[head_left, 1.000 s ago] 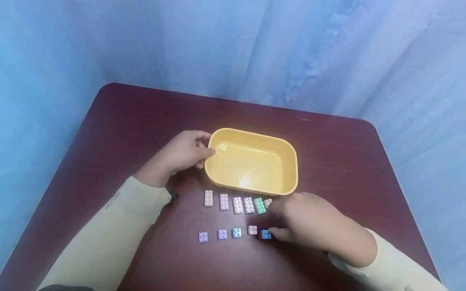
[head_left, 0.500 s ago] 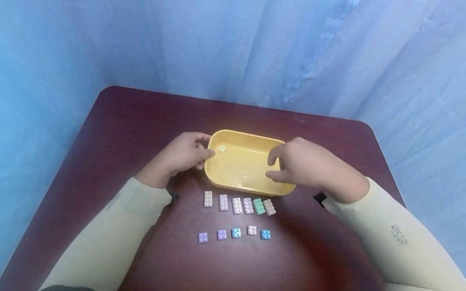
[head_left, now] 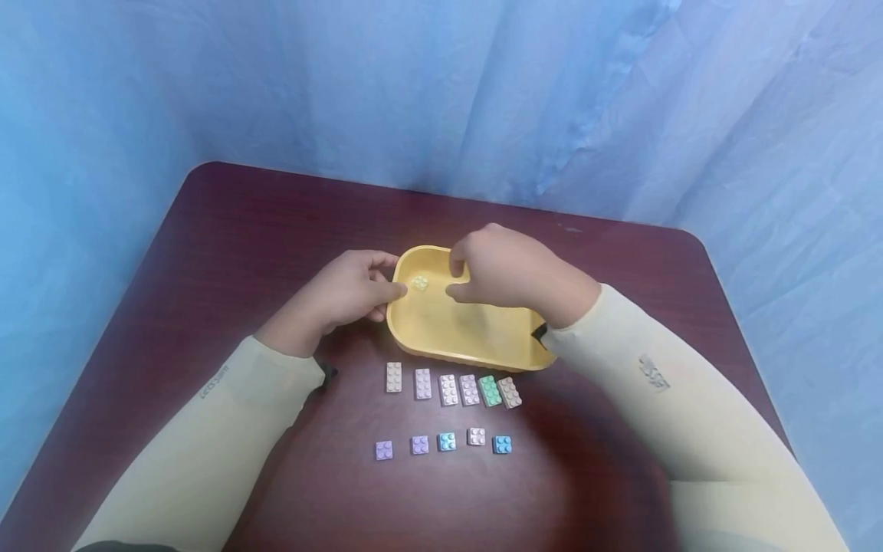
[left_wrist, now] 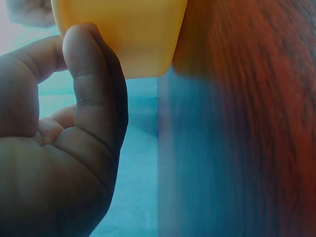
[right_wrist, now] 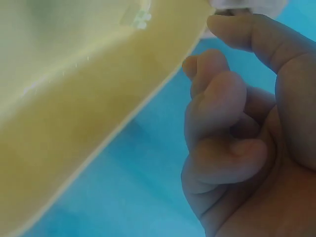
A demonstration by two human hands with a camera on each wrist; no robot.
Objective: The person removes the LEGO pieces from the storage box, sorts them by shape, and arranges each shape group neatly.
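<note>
Two hands: both are at the tub (head_left: pixel 476 349), the left hand (head_left: pixel 345 295) at its 9 o'clock end, the right hand (head_left: pixel 513 272) over its inside.
Change: one second ago the right hand was down at the bricks near 5 o'clock of the tub; now it is above the tub's left half.
Right hand: thumb and forefinger are curled with a small gap, holding nothing that I can see; they reach toward the pale brick (head_left: pixel 420 283).
Left hand: it grips the tub rim as before, thumb on the wall.
Pale brick: it lies inside the tub, at the 9 o'clock end.
Rows (head_left: pixel 451 389): six long bricks and five small ones (head_left: pixel 444 443) are at 6 o'clock, unchanged.
Meaning: I judge the pale brick is next to be picked.
</note>
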